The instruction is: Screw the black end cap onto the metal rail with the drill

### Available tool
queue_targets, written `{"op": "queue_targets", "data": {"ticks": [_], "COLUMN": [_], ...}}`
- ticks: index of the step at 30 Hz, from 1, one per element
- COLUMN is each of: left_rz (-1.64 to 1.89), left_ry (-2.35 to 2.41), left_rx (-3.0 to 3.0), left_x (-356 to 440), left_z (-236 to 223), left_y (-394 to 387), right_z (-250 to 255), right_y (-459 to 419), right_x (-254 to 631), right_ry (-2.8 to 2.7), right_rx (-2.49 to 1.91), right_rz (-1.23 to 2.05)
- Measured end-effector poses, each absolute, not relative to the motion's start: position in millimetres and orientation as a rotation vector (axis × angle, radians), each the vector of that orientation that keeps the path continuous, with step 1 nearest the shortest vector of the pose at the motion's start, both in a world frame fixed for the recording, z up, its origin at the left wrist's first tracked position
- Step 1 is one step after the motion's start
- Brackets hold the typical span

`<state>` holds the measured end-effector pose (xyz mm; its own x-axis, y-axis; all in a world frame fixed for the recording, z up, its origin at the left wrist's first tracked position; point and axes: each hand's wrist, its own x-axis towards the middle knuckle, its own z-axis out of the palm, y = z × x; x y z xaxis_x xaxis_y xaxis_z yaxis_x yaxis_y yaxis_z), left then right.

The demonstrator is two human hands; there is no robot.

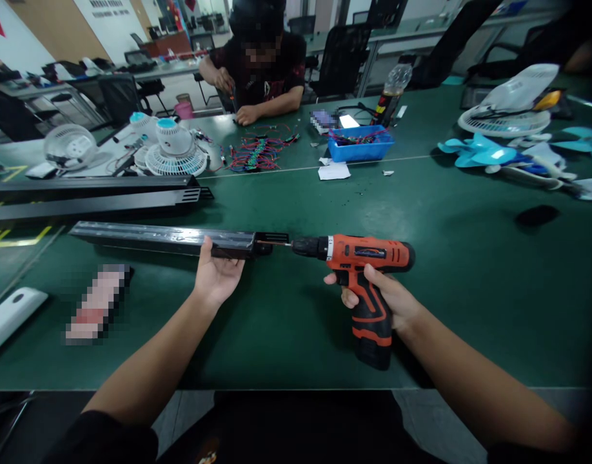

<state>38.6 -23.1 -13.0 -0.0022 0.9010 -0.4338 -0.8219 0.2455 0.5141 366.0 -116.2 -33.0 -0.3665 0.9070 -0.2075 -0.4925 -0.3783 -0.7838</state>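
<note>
My right hand [378, 293] is wrapped round the grip of an orange and black cordless drill [368, 252], a finger by its trigger. The drill lies level, its chuck facing left, and a thin bit [280, 243] reaches to the right end of a long black metal profile [165, 237]. Whether the bit touches a screw there I cannot tell. My left hand [219, 274] grips that profile near its right end, thumb on the front face and fingers underneath.
More long black profiles [93, 193] lie behind at left. A pixelated phone-like object [100, 303] and a white casing [15, 316] are front left. Across the table a person [267, 71] works by tangled wires [260, 151]. A blue bin [358, 149] and fan parts [503, 151] lie further right.
</note>
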Motion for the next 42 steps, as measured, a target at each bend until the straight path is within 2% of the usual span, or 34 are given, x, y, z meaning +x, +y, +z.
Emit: {"op": "queue_targets", "data": {"ticks": [18, 29, 42], "left_rz": [1.377, 1.357, 1.365], "left_ry": [0.79, 0.782, 0.746], "left_rx": [0.115, 0.118, 0.11], "left_x": [39.9, 38.6, 37.5], "left_z": [-12.6, -14.1, -17.1], "left_y": [-23.1, -22.6, -21.5], "right_z": [-37.1, -27.9, -35.2], "right_y": [-113.5, -116.7, -117.0], "right_x": [370.7, 366.6, 365.3], "right_ry": [-0.794, -0.86, -0.901], "right_rx": [-0.677, -0.806, -0.61], "right_rz": [2.027, 1.893, 1.981]}}
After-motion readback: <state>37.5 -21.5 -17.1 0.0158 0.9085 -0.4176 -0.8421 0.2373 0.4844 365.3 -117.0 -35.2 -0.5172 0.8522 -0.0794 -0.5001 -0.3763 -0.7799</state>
